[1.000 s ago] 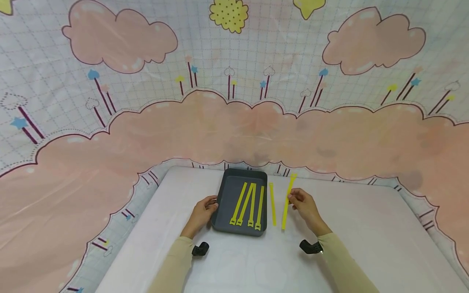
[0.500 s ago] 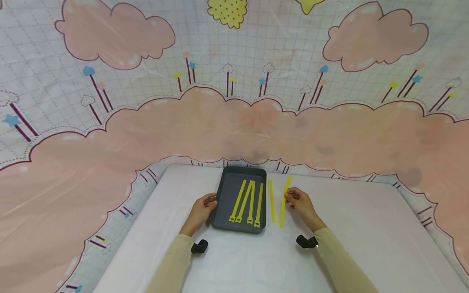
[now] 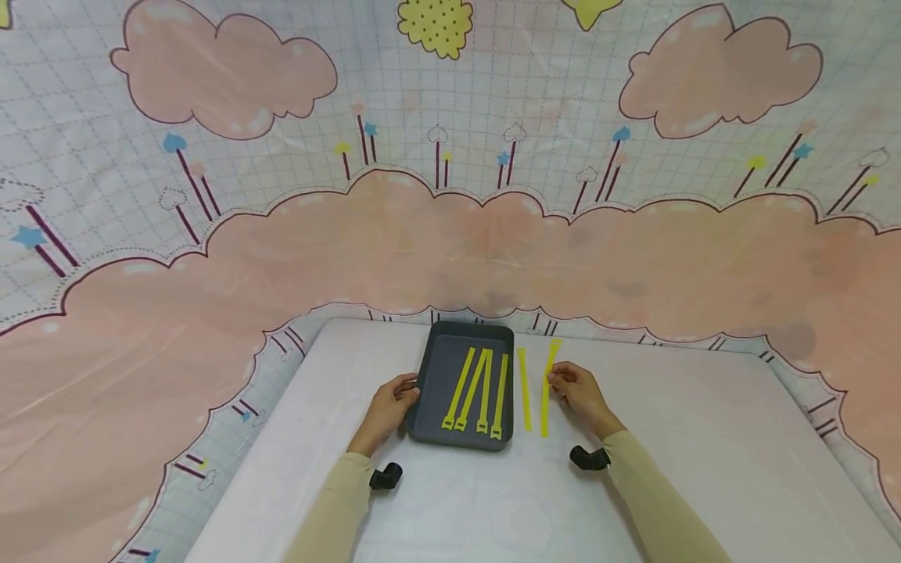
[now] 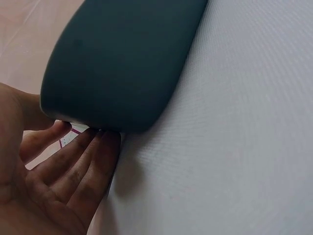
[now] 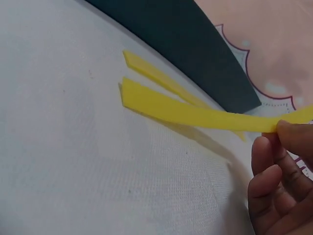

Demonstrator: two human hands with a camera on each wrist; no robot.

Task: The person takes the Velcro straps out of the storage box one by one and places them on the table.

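Note:
My left hand (image 3: 383, 408) holds the left side of a dark grey rectangular tray (image 3: 431, 367). In the left wrist view the fingers (image 4: 80, 169) meet the tray's outer wall (image 4: 117, 68), and the thumb's tip is hidden behind it. Several yellow cable straps with slotted heads lie in the tray, one of them a strap (image 3: 498, 395) by the right wall. My right hand (image 3: 580, 395) pinches another yellow strap (image 5: 195, 115) between thumb and fingers; its near end is raised off the table. Between it and the tray lies one more yellow strap (image 3: 524, 391) on the table.
A white-covered table (image 3: 464, 500) bears everything. Behind it hangs a patterned cloth (image 3: 493, 258) with pink clouds. Each wrist wears a black camera mount, such as the right one (image 3: 590, 458).
My right hand, with its strap, has shifted slightly left toward the tray and then stays nearly still. The left hand keeps its place at the tray's side.

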